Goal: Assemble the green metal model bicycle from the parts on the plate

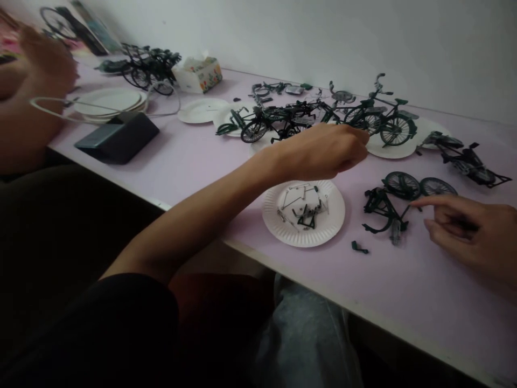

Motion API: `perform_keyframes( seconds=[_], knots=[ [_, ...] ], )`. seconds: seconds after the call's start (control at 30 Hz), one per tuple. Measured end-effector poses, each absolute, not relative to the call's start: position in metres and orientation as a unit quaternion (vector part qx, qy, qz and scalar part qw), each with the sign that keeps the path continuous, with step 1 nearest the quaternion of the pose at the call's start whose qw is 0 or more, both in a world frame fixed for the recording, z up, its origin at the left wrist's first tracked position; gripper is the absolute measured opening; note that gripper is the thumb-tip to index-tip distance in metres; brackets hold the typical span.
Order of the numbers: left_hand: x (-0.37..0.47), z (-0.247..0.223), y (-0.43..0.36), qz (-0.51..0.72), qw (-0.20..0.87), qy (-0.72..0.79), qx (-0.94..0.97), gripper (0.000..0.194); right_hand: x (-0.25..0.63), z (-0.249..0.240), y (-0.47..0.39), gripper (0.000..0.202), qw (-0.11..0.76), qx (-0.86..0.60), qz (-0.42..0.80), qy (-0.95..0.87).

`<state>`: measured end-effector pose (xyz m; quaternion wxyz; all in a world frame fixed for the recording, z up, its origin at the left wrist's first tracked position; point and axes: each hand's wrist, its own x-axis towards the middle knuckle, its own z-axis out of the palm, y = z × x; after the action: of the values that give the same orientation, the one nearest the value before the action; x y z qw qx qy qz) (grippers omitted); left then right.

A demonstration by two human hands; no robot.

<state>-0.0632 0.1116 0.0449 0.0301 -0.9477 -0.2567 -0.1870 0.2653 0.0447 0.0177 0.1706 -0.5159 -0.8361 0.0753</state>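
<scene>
My left hand [339, 148] reaches across the table with its fingers curled closed, beside an assembled model bicycle [398, 129]. What those fingers hold, if anything, is hidden. My right hand [476, 231] has its index finger stretched out and the thumb apart, with nothing seen in it. That fingertip is at the edge of a dark model bicycle frame [382, 210] lying on the table; I cannot tell whether they touch. Two loose spoked wheels [438, 186] lie just behind the frame. Below my left wrist, a white paper plate [278, 229] bears thin wire pieces and small dark parts.
A small dark green part [359, 248] lies near the table's front edge. Several model bicycles [274, 121] stand along the back, with a tissue box [200, 75], stacked plates [109, 99] and a black stand [119, 137] leftward. Another person's arm [32, 102] is at far left.
</scene>
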Motion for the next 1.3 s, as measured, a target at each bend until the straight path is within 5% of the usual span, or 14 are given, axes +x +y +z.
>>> perform_keyframes(
  seconds=[0.2,0.47,0.83,1.1,1.3],
  knots=[
    [-0.065,0.048,0.112,-0.152,0.036,-0.287,-0.945,0.035,0.277,-0.001,0.052,0.05,0.098,-0.512,0.05,-0.852],
    [-0.053,0.025,0.114,-0.177,0.031,-0.246,-0.953,0.029,0.266,0.008,0.05,0.024,0.146,-0.431,-0.002,-0.891],
    [-0.044,0.019,0.104,-0.324,0.023,-0.273,-0.906,0.032,0.261,0.031,0.04,0.02,0.241,-0.337,-0.317,-0.853],
    [-0.033,0.014,0.088,-0.374,-0.164,-0.236,-0.881,0.032,0.263,0.033,0.044,0.016,0.273,-0.317,-0.313,-0.853],
    [-0.029,0.009,0.084,-0.356,-0.105,-0.228,-0.9,0.027,0.257,0.033,0.042,0.017,0.264,-0.314,-0.317,-0.855]
  ],
)
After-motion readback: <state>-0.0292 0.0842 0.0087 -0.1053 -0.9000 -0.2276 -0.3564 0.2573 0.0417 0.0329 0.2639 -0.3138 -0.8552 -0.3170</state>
